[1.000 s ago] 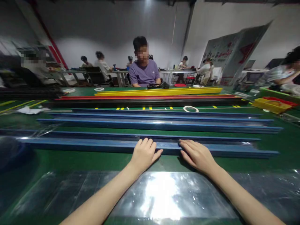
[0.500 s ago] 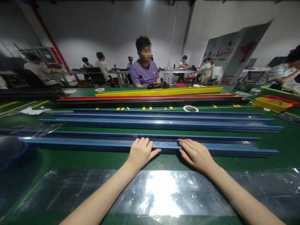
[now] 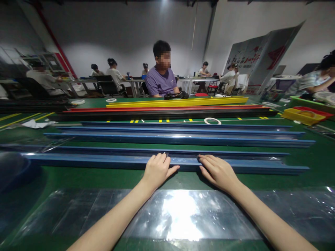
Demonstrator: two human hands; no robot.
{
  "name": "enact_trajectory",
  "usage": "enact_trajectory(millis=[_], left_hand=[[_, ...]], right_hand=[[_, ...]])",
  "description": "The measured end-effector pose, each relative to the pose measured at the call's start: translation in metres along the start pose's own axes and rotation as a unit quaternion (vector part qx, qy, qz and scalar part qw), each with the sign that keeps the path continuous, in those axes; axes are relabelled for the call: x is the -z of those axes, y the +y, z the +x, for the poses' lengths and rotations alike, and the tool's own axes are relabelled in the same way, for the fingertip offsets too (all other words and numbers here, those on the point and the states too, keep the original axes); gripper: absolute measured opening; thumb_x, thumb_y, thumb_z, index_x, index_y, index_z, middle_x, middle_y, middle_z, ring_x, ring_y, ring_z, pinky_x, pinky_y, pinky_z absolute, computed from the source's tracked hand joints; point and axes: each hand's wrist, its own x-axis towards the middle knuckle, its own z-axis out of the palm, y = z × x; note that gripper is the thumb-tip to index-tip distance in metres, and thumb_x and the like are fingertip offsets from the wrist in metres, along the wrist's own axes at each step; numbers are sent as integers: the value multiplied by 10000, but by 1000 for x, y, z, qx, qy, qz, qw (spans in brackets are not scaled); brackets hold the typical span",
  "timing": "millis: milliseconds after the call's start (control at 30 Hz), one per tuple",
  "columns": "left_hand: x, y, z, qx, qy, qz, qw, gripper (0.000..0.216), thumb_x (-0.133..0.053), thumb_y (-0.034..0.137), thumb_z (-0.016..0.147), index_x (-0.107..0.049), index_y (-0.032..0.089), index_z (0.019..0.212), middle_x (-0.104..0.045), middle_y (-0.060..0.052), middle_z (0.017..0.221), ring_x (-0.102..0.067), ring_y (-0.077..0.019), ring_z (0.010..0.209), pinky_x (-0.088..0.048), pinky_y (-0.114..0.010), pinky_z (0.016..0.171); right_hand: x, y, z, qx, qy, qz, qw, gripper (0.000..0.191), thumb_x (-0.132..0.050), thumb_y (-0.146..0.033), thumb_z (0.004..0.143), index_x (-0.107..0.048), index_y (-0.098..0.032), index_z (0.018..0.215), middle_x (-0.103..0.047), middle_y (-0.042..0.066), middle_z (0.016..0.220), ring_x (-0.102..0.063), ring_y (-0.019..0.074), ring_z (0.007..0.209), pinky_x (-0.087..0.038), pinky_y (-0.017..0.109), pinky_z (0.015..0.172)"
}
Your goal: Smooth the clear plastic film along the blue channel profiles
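Note:
A long blue channel strip (image 3: 104,161) lies crosswise on the green table, nearest to me. My left hand (image 3: 156,169) is closed over its front wall, fingers reaching inside and thumb along the near side. To the right, my right hand (image 3: 219,170) grips the same wall, its fingertips inside the channel and its thumb in front. Something dark and small shows at the fingertips of each hand; I cannot make out what it is. Clear film glints inside the channel between the hands.
Behind lie more blue channel strips (image 3: 178,139), a black and red strip (image 3: 167,113) and a yellow strip (image 3: 178,102). Clear plastic sheet (image 3: 230,216) covers the near table. A white ring (image 3: 212,121) and yellow tray (image 3: 300,116) sit beyond. A person (image 3: 162,82) sits opposite.
Both hands stay almost in place on the blue channel strip, which has shifted very slightly left. The person opposite has turned their head a little.

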Motion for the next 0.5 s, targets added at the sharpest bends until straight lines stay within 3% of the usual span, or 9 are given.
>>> enact_trajectory(millis=[500], left_hand=[[1,1,1,4,-2,7,1000,378,-410,471,806,-517,155,630,-529,-36,603,-485,-156,592,-308,-277,550]], right_hand=[[1,0,0,-4,-5,8,1000,263,-380,-261,837,-574,-135,961,-612,105,1024,-546,193,917,-452,304,746]])
